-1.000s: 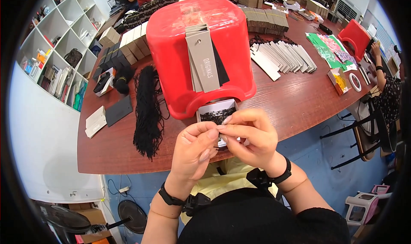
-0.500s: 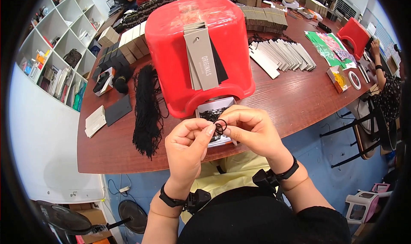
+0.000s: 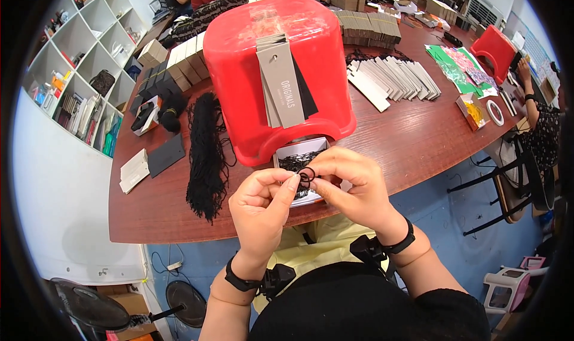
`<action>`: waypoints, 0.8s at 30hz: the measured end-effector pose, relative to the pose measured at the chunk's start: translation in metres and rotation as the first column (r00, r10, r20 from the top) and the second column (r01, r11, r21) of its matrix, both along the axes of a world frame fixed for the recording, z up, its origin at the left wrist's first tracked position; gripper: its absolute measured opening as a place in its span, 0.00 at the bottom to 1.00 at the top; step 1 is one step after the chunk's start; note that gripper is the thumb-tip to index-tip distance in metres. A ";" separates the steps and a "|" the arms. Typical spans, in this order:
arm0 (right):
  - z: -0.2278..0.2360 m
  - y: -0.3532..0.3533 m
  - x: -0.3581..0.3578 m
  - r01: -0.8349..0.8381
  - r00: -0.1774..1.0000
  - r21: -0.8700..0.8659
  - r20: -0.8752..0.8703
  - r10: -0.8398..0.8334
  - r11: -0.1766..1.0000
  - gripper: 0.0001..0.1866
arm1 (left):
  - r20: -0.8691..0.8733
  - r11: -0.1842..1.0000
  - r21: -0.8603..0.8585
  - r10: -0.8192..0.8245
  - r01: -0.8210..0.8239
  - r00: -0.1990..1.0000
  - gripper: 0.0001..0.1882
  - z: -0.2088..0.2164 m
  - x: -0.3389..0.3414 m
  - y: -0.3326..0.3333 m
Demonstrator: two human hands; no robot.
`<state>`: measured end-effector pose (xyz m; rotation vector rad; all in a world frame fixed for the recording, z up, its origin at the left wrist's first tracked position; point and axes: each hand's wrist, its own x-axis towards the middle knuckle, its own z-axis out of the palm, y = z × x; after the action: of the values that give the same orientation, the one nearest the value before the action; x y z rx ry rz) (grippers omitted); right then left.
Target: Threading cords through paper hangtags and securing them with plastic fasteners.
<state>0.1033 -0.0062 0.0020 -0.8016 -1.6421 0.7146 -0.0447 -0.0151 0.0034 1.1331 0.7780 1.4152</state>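
Fingertips together, my left hand (image 3: pixel 260 208) and my right hand (image 3: pixel 353 188) meet over a small white box (image 3: pixel 318 143). Between them they pinch a thin black cord (image 3: pixel 308 175) curled into small loops. Inside the box lie small black pieces (image 3: pixel 294 161), partly covered by my hands and too fine to make out. Just beyond the box stands a red plastic stool (image 3: pixel 239 90). A fanned bunch of grey and black hang tags (image 3: pixel 277 90) lies against its near side.
A bundle of black cords (image 3: pixel 206 155) lies left of the stool, near grey cards (image 3: pixel 134 170) and a black card (image 3: pixel 166 155). To the right are fanned pale tags (image 3: pixel 394 81), a tape roll (image 3: pixel 495 112) and a co-worker's arm (image 3: pixel 526 84). Stacked tags (image 3: pixel 368 29) line the back.
Both hands stay over the box, still pinching the cord. Its loops have shifted slightly between my fingertips. Otherwise little differs.
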 end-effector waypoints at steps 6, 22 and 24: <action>0.004 -0.001 0.000 0.037 0.996 0.078 0.072 -0.042 0.996 0.09 | 0.022 1.000 -0.011 -0.021 0.021 1.000 0.05 0.000 -0.001 0.000; -0.001 0.000 -0.004 0.181 0.951 0.318 0.184 -0.248 0.931 0.08 | -0.024 1.000 0.000 0.026 -0.026 0.999 0.05 0.000 0.002 -0.003; -0.001 -0.001 -0.004 0.197 0.940 0.342 0.201 -0.276 0.919 0.07 | -0.037 1.000 -0.004 0.027 -0.027 0.999 0.05 0.000 0.002 -0.003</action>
<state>0.0996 -0.0068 0.0008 -0.8599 -1.7822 0.1725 -0.0426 -0.0178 0.0034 1.1517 0.8248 1.4178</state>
